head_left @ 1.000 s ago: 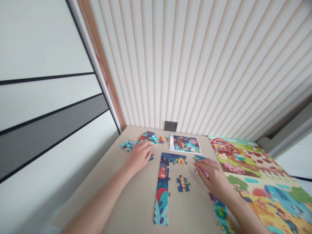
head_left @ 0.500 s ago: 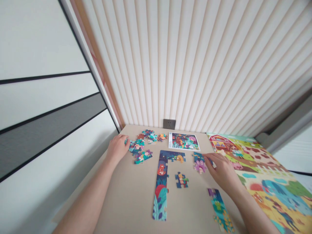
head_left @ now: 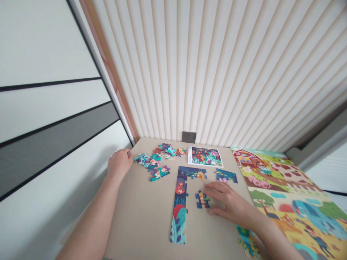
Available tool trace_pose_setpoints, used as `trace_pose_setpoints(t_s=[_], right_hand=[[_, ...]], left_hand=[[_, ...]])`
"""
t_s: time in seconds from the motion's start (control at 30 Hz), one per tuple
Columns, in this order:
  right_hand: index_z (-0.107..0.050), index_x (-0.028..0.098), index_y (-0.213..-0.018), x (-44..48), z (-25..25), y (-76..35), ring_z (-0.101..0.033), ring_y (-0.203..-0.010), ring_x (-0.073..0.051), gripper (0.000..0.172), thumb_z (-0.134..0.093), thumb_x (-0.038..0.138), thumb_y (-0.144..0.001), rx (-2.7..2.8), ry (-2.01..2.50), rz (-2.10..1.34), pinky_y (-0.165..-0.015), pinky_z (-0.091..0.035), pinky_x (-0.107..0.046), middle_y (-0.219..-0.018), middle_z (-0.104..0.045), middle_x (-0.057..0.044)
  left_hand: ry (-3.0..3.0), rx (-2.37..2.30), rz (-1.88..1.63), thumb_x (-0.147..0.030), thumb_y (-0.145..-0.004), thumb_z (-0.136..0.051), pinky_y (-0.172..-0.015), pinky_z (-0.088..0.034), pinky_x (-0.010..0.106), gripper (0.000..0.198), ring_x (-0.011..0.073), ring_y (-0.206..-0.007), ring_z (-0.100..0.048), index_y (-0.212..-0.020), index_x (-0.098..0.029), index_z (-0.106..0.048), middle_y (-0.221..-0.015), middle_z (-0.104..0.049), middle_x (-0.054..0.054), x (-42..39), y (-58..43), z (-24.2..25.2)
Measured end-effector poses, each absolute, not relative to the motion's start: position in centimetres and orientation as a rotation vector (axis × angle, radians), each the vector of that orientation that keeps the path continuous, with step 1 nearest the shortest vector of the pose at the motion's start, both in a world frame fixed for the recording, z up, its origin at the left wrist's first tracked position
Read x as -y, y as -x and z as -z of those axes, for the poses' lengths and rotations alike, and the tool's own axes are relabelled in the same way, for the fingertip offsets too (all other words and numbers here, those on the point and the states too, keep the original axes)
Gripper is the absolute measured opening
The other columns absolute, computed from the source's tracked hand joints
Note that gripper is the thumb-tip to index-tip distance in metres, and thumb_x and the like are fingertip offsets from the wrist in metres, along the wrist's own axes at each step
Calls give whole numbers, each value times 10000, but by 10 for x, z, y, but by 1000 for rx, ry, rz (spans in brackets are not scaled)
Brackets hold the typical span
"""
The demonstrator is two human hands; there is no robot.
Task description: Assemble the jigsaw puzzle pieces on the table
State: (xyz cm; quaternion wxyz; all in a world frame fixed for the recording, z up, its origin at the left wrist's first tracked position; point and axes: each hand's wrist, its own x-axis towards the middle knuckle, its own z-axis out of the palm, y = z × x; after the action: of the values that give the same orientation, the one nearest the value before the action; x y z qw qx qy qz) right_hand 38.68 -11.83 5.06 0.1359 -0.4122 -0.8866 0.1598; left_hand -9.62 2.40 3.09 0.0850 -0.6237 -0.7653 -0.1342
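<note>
While the right hand sits spread-fingered beside the loose piece, right of the L-shaped strip, whose long axis points away, the left hand curls left of it, grasp unclear.

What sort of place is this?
Probably a room at home: a beige rectangular tabletop with colourful interlocking puzzle pieces, beside a white ribbed wall with a dark grey rectangular socket.

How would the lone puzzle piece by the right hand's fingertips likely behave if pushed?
The puzzle piece lies flat on the smooth-looking table, so it would probably slide rather than tip. It looks thin, so likely light. It shows no visible bend, so is perhaps fairly stiff.
</note>
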Motion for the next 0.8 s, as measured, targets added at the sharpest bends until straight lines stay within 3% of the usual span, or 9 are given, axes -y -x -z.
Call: trace_pose_setpoints(t_s=[0.1,0.33,0.63,0.8], right_hand=[[-625,329,-1384,119,-49,-384,-583,-1300,-284,435,-668,368,-953,2571,1181,-492,-1114,-473,-441,-1372,-637,-95],[-635,309,-1356,116,-42,-390,-639,-1164,-275,397,-643,289,-959,2573,1248,-421,-1041,-506,-446,-1233,-660,-94],[-727,269,-1199,117,-43,-389,-670,-1056,-258,262,-654,355,-963,2578,1272,-436,-973,-529,-410,-1107,-681,-91],[-717,274,-1226,116,-40,-390,-677,-1055,-253,278,-636,359,-974,2571,1233,-411,-974,-531,-403,-1121,-686,-94]], left_hand=[[1934,2314,363,-411,-984,-402,-813,-532,373,431,317,-959,-715,-1094,-181,-750,-1043,-763,148,-26,96,-28],[2098,2265,349,-602,-951,-452,-879,-521,373,516,326,-1059,-691,-1111,-211,-748,-1136,-747,138,-27,77,-15],[2179,2224,450,-475,-945,-517,-932,-503,340,372,280,-1059,-680,-1043,-195,-743,-1065,-743,117,-35,80,-2],[2230,2169,538,-401,-950,-523,-850,-519,328,284,251,-938,-687,-963,-190,-713,-981,-737,97,-36,73,2]])
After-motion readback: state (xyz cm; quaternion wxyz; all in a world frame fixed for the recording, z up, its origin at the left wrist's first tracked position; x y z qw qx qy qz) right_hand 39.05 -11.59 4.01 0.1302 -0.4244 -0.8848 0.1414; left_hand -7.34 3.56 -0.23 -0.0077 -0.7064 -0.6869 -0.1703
